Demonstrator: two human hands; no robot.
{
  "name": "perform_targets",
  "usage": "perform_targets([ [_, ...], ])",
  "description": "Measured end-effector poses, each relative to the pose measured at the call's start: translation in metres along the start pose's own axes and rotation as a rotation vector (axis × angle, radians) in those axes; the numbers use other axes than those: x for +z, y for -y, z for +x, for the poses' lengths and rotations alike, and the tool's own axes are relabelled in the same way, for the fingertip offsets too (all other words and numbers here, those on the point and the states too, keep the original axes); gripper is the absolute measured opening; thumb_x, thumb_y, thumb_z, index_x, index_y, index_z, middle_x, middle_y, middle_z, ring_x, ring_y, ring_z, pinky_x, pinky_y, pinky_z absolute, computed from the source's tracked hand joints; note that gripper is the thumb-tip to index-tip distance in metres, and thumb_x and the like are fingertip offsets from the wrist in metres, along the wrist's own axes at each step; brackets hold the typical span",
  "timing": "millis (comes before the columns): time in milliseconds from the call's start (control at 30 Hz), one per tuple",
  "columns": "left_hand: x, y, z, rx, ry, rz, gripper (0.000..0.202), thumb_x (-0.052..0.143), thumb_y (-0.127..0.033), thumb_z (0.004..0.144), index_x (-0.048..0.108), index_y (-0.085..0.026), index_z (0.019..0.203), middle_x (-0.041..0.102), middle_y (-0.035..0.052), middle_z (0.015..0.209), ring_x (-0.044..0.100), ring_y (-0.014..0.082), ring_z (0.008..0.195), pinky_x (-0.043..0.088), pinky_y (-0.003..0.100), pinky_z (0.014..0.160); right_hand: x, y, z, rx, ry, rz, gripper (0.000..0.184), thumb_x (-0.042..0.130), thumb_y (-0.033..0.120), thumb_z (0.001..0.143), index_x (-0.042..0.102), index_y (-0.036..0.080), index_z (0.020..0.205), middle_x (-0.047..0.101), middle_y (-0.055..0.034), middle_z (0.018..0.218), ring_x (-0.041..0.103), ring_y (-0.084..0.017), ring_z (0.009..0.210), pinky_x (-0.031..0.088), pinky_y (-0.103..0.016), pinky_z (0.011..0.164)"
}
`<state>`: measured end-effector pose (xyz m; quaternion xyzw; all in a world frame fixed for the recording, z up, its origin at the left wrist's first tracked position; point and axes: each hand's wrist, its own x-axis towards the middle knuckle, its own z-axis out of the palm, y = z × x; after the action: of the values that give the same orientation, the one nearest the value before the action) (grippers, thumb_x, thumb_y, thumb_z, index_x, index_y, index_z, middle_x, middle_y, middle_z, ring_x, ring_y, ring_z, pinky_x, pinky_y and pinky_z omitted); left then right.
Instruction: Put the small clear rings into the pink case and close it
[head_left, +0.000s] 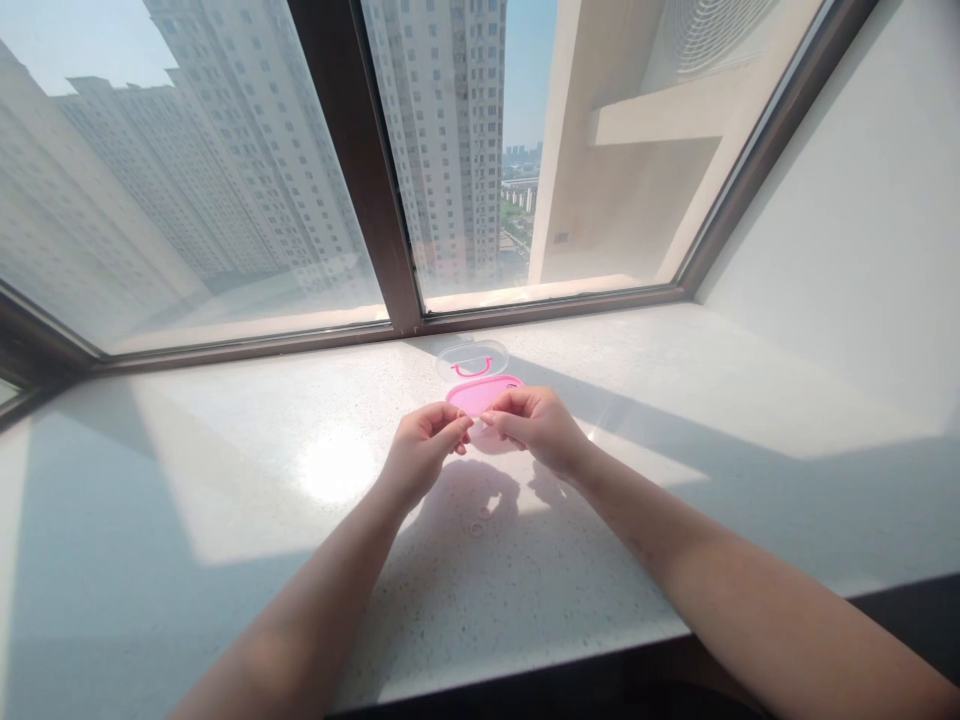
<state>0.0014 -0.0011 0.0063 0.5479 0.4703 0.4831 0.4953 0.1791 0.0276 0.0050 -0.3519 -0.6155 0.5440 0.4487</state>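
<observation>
My left hand (431,447) is closed in a pinch, its thumb and forefinger close to those of my right hand (536,425), which pinches too. Whatever lies between the fingertips is too small to make out. Just beyond the hands stands a small pink container (480,393), partly covered by my right fingers. Its clear lid (454,358), with a pink handle (474,370), is tilted up behind it. On the sill below the hands are a couple of small, pale ring-like shapes (476,528), in or near the hands' shadow.
The speckled white windowsill (247,430) carries bright sun glare and shadow bands. Brown window frames (360,140) bound it at the back, with tall buildings outside. A white wall (847,220) rises on the right. The sill's front edge (600,655) runs along the bottom.
</observation>
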Motion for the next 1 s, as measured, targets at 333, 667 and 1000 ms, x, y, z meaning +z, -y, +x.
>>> perform_targets([
  [333, -0.0012, -0.0018, -0.0024, 0.039, -0.004, 0.077, 0.018, 0.066, -0.030, 0.080, 0.066, -0.013, 0.075, 0.062, 0.0009, 0.063, 0.054, 0.0102, 0.056, 0.044, 0.023, 0.056, 0.0008, -0.0009, 0.0004, -0.013, 0.036, -0.040, 0.020, 0.066, 0.027, 0.077, 0.062, 0.013, 0.063, 0.046, 0.0048, 0.048, 0.037, -0.007, 0.046, 0.028, -0.021, 0.043],
  [667, -0.0013, -0.0045, -0.0053, 0.124, -0.050, 0.167, 0.017, 0.061, -0.027, 0.082, 0.062, -0.014, 0.070, 0.058, -0.0015, 0.059, 0.053, 0.0092, 0.053, 0.040, 0.021, 0.052, 0.0015, 0.0019, -0.0005, -0.011, 0.065, -0.049, 0.019, 0.066, 0.026, 0.076, 0.064, 0.013, 0.063, 0.046, 0.0044, 0.049, 0.036, -0.007, 0.046, 0.028, -0.021, 0.042],
  [1000, -0.0008, -0.0063, -0.0059, 0.154, -0.078, 0.187, 0.017, 0.062, -0.027, 0.081, 0.061, -0.015, 0.069, 0.057, -0.0022, 0.057, 0.051, 0.0091, 0.051, 0.040, 0.021, 0.051, 0.0032, 0.0070, -0.0017, 0.000, 0.095, -0.042, 0.019, 0.068, 0.029, 0.075, 0.066, 0.013, 0.063, 0.050, 0.0030, 0.048, 0.040, -0.007, 0.044, 0.033, -0.021, 0.041],
])
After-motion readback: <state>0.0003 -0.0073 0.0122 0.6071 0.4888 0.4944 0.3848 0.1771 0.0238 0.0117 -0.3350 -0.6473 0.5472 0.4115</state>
